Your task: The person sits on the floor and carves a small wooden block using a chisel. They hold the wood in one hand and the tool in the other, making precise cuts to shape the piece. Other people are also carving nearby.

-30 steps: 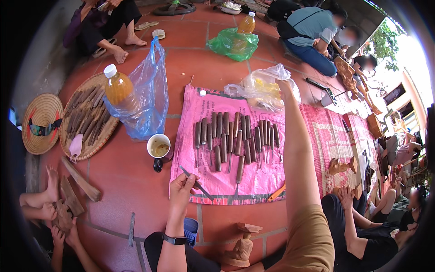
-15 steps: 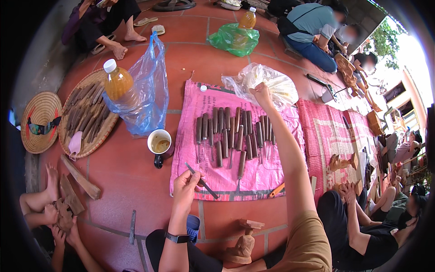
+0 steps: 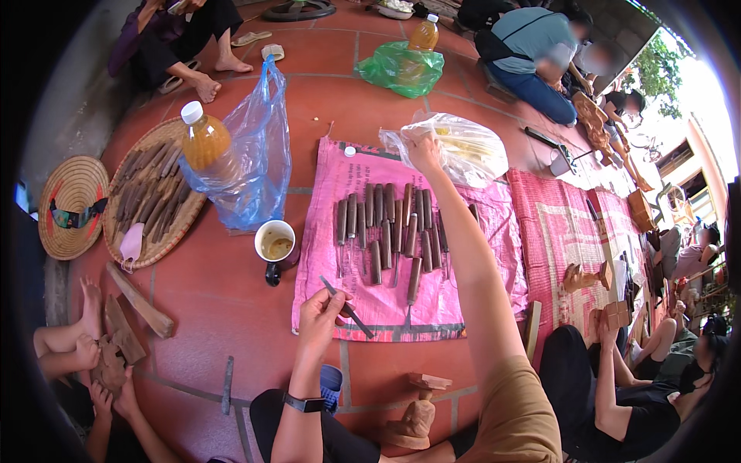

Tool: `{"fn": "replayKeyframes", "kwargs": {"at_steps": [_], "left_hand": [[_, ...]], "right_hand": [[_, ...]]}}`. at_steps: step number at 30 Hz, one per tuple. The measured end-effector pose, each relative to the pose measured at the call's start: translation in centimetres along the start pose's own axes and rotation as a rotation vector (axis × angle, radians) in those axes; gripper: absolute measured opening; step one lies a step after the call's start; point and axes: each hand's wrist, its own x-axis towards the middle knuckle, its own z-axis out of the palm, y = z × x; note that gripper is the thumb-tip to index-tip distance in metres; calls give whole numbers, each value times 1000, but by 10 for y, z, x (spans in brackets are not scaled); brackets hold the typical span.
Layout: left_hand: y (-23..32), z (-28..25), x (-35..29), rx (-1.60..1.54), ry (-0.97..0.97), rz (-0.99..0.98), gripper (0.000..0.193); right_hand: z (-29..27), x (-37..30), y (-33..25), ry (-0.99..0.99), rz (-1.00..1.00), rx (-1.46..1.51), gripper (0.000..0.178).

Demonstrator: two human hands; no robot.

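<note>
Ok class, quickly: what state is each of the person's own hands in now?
Left hand: closed, holding a thin dark metal tool.
Right hand: at the clear plastic bag; grip cannot be told.

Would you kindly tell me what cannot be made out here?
All in the head view:
Right hand: fingertips unclear against the crinkled clear plastic bag, so its grip cannot be told.
Dark-handled tools: some partly covered by the right forearm.
Thin dark tool: middle hidden by the left hand.
Seated person, upper left: head cut off by the upper edge.
</note>
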Motion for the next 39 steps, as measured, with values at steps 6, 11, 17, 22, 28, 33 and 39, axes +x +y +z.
{"fn": "replayKeyframes", "kwargs": {"at_steps": [6, 11, 17, 22, 28, 33, 39], "left_hand": [[0, 1, 1, 17, -23, 11, 23], [-1, -2, 0, 26, 17, 14, 22], [-2, 0, 2, -6, 27, 32, 21], [-4, -11, 7, -39, 46, 62, 20], [-2, -8, 11, -113, -13, 118, 15], [22, 47, -35, 40, -204, 315, 14], [16, 123, -144, 327, -473, 505, 8]], "right_hand": [[28, -33, 19, -255, -53, -560, 49], [39, -60, 38, -88, 185, -449, 53], [9, -49, 76, -42, 581, 694, 38], [-83, -97, 60, 37, 655, 1486, 27], [-233, -309, -33, -219, 348, 706, 18], [-291, -461, -90, -229, 169, 494, 30], [-315, -510, -130, -76, 133, 460, 34]]}}
